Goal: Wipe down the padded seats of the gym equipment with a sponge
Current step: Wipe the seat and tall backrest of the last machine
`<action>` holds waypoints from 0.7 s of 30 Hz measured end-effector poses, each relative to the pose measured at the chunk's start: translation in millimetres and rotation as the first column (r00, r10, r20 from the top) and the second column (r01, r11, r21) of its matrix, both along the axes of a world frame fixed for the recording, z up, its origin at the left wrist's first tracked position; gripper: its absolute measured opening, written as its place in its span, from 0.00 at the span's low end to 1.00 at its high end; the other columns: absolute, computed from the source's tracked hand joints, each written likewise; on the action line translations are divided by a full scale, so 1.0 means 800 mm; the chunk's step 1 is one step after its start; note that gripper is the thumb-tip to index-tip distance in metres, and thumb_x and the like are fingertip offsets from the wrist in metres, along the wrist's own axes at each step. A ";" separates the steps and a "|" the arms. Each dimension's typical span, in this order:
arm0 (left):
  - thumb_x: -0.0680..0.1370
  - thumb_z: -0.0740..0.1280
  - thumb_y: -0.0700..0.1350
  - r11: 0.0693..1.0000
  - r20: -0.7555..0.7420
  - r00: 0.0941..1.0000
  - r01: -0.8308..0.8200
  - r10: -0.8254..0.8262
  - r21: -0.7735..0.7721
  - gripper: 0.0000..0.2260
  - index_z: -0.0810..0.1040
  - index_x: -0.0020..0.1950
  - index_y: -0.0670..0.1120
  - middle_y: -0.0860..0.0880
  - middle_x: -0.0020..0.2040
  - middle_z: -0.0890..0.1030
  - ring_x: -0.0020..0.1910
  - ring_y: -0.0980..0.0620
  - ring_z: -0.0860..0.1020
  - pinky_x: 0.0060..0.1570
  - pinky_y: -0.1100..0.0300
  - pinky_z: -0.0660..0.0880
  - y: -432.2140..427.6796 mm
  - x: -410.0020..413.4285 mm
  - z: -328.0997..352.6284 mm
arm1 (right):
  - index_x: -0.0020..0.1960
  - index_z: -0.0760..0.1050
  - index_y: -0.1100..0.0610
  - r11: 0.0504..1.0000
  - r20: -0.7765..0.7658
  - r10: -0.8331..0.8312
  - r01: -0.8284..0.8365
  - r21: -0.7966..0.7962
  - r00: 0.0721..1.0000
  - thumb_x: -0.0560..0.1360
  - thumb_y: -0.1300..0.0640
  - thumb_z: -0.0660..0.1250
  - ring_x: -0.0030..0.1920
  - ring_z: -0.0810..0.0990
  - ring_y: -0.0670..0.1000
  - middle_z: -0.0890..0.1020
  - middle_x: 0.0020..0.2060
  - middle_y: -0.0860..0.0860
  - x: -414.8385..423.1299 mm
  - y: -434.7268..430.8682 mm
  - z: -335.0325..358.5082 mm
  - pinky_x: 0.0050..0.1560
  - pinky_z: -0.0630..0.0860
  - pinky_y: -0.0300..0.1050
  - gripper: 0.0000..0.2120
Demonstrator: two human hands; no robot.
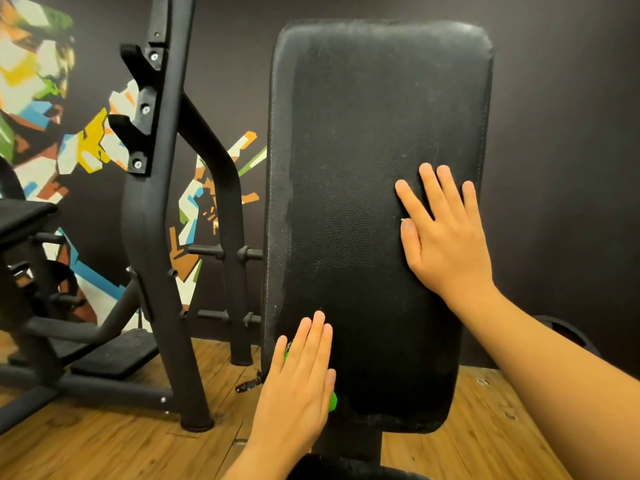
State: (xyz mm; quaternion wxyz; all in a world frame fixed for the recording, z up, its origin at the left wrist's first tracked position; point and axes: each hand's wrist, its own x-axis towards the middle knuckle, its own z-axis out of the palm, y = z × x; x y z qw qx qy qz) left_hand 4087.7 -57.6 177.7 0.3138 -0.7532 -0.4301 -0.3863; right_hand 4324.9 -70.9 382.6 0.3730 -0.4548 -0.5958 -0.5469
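my left hand (298, 368) presses a green sponge (332, 402) against the lower left of the upright black pad (363, 133), fingers straight and close together (only slivers of sponge show). my right hand (446, 237) lies flat near the pad's right edge, fingers spread. a black machine frame (152, 237) stands left, on a wood floor (104, 445).

One view for you, the head camera, facing forward and a little down, square onto the upright black pad (377, 202), close up and filling mid-frame. The wide lens pulls in the rack (156, 220) at left and the wooden floor (104, 438) below. The dark shape (346, 471) at the bottom edge is maybe a seat.
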 end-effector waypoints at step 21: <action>0.85 0.49 0.48 0.978 0.238 0.971 -0.017 -0.034 0.208 0.27 0.50 0.82 0.40 0.43 0.83 0.49 0.82 0.45 0.47 0.78 0.43 0.48 0.060 0.007 0.441 | 0.80 0.62 0.53 0.998 -0.017 0.043 -0.043 -0.036 0.999 0.81 0.49 0.54 0.82 0.53 0.59 0.60 0.80 0.58 -0.001 -0.004 0.001 0.80 0.53 0.63 0.28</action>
